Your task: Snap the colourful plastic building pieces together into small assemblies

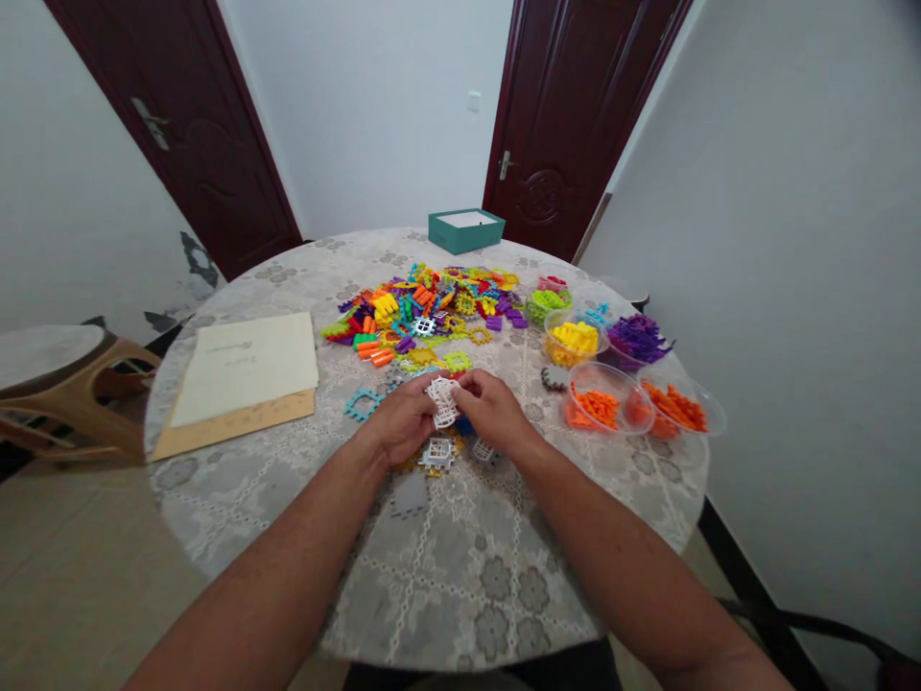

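Observation:
Between my two hands is a white lattice toy building piece (pixel 441 403), raised a little above the table. My left hand (pixel 407 418) is closed around its left side. The fingers of my right hand (pixel 493 411) pinch its right edge. Just below lie another white window-like piece (pixel 438 454), a grey-white grid piece (pixel 484 450) and some yellow pieces partly covered by it. A translucent notched square (pixel 410 495) rests nearer to me. Left of my left hand sits a light blue notched frame (pixel 363 404). Something dark blue shows under my right hand.
A large heap of colourful plastic pieces (pixel 432 307) spreads beyond my hands. Clear tubs at right hold orange pieces (pixel 596 408), yellow pieces (pixel 574 342) and purple pieces (pixel 639 339). Paper sheets (pixel 248 363) lie at left. A green box (pixel 466 231) stands at the far edge.

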Demonstrator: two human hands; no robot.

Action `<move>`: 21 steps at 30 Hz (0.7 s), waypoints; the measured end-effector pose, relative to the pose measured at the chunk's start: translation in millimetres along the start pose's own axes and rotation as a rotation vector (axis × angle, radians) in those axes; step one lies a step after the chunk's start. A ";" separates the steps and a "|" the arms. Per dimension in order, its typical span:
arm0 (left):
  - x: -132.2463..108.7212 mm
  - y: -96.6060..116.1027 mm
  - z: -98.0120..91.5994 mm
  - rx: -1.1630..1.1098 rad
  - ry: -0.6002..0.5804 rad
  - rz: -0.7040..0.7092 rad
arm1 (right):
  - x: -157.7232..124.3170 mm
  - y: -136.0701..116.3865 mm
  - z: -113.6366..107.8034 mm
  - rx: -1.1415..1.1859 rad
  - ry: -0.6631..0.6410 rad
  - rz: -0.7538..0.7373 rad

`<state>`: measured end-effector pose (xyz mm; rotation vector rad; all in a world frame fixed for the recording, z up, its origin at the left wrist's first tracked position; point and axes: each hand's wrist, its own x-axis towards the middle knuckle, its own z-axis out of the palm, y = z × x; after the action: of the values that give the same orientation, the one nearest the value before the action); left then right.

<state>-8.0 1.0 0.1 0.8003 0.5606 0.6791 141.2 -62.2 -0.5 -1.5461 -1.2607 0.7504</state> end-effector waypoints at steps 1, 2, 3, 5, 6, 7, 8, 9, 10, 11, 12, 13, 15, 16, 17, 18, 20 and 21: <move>-0.1 0.1 0.0 0.003 -0.018 0.000 | 1.8 1.5 -0.8 0.042 -0.006 0.027; -0.3 0.3 -0.1 0.004 -0.033 -0.002 | 3.3 2.7 -1.4 0.079 -0.011 0.056; -0.5 0.4 -0.1 0.005 -0.044 -0.008 | 4.3 3.8 -1.8 0.109 -0.014 0.081; -0.4 0.6 -0.4 0.000 -0.047 -0.017 | 5.3 5.4 -2.3 0.147 -0.013 0.111; -0.1 0.6 -0.7 -0.009 -0.045 -0.018 | 5.4 6.1 -2.5 0.157 -0.011 0.119; 0.3 0.5 -1.0 -0.022 -0.043 -0.018 | 5.3 6.8 -2.6 0.166 -0.010 0.121; 0.7 0.4 -1.3 -0.035 -0.043 -0.016 | 5.1 7.3 -2.6 0.173 -0.008 0.123; 1.1 0.3 -1.6 -0.045 -0.043 -0.013 | 5.0 7.7 -2.7 0.181 -0.008 0.128; 1.4 0.2 -1.7 -0.052 -0.042 -0.010 | 4.9 8.1 -2.8 0.188 -0.008 0.134; 1.5 0.1 -1.8 -0.052 -0.040 -0.008 | 5.0 8.3 -2.9 0.191 -0.007 0.141; 1.4 0.0 -1.6 -0.048 -0.035 -0.006 | 5.3 8.4 -3.1 0.188 -0.001 0.147; 1.1 0.0 -1.3 -0.042 -0.029 -0.004 | 5.6 8.5 -3.3 0.179 0.008 0.150; 0.1 -0.3 -0.5 -0.022 -0.015 0.000 | 6.6 8.9 -3.9 0.149 0.030 0.147; -0.4 -0.5 -0.1 -0.010 -0.008 0.002 | 7.1 9.3 -4.2 0.135 0.038 0.144; -0.8 -0.7 0.2 0.002 -0.006 0.004 | 7.5 9.8 -4.4 0.124 0.040 0.141; -1.0 -1.1 0.3 0.011 -0.007 0.006 | 7.8 10.5 -4.6 0.117 0.037 0.139; -0.6 -2.0 0.0 0.021 -0.011 0.006 | 8.1 12.5 -4.4 0.111 0.027 0.132; -0.1 -2.5 -0.3 0.021 -0.010 0.007 | 8.1 13.7 -3.9 0.110 0.027 0.127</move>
<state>-7.4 -0.3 -2.1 0.8251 0.5564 0.6760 151.8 -55.6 -11.1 -1.5515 -1.0909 0.8632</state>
